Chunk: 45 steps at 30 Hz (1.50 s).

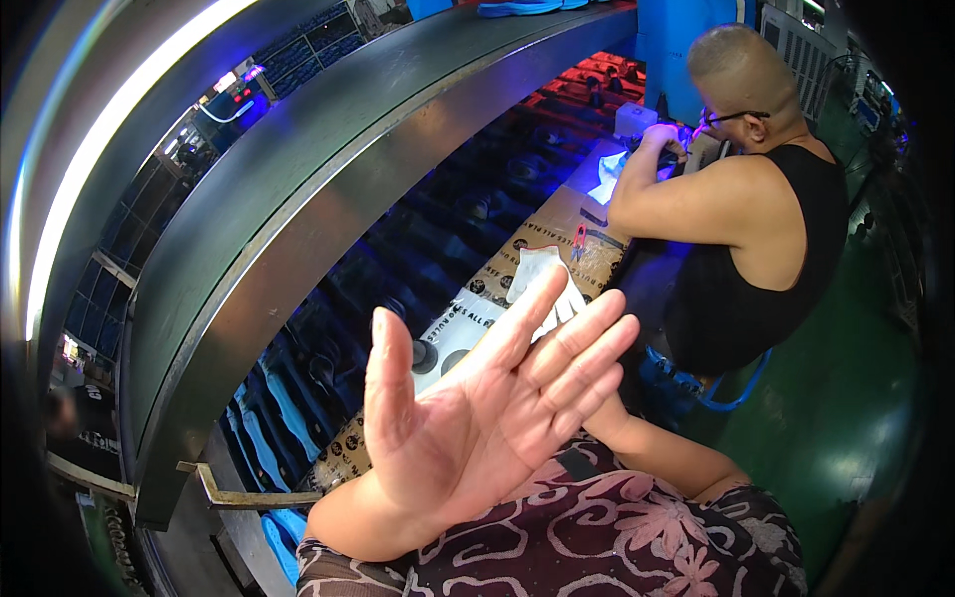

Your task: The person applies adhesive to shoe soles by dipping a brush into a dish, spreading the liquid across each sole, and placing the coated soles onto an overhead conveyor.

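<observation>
Leftward, long grey-green metal beam [288, 214] edges your space; left hand [487, 403] flat, thumb apart, palm facing you; right hand hidden, can't tell.

So the shop floor [821, 478] is glossy green around 4 o'clock, with a blue-framed stool [734, 406] on it. Massive white strip light [95, 149] glaring at 10, kinda curved by the fisheye. Red glow [589, 85] and a blue panel [665, 60] near 1, racks [323, 45] at 11.
</observation>
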Each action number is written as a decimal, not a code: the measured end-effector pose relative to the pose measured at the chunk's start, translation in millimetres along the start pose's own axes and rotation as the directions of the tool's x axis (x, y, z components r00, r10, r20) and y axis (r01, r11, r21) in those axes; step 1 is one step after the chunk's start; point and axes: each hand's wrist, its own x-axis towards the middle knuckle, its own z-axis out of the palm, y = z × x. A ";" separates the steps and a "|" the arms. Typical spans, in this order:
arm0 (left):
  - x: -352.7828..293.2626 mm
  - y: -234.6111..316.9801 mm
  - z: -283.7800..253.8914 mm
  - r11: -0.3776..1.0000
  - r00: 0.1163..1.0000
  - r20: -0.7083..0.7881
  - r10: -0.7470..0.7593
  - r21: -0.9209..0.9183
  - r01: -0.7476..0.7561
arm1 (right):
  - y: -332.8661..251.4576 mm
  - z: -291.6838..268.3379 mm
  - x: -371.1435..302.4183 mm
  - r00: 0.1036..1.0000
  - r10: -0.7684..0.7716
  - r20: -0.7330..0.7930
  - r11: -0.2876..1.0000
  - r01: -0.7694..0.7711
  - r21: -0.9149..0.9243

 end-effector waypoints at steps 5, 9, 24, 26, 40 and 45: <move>-7.9 -4.9 -6.4 1.000 0.999 -0.037 0.003 -0.010 -0.004 | 0.4 4.9 -5.3 0.997 -0.060 -0.042 0.996 0.062 0.058; -21.5 -5.3 7.2 0.655 0.979 -0.026 -0.203 0.740 0.155 | 18.4 18.0 -0.8 0.965 0.251 -0.076 0.943 -0.226 0.245; -26.4 -23.8 -6.9 0.509 0.955 0.223 -0.193 0.855 -0.097 | 0.7 14.0 -5.5 0.999 0.041 -0.002 0.986 -0.040 0.161; -27.8 -19.1 -14.7 0.470 0.969 0.200 -0.142 0.876 -0.112 | 2.5 12.4 -8.5 1.000 0.025 -0.008 0.986 -0.023 0.167; -43.7 -26.0 -0.8 -0.822 0.420 0.899 0.126 0.332 -0.463 | 4.4 16.1 -3.8 0.997 0.077 0.000 0.990 -0.076 0.121; -74.7 -30.7 26.2 -0.611 0.812 0.462 0.356 0.773 -0.171 | 12.1 15.4 -2.9 0.993 0.114 -0.013 0.987 -0.112 0.115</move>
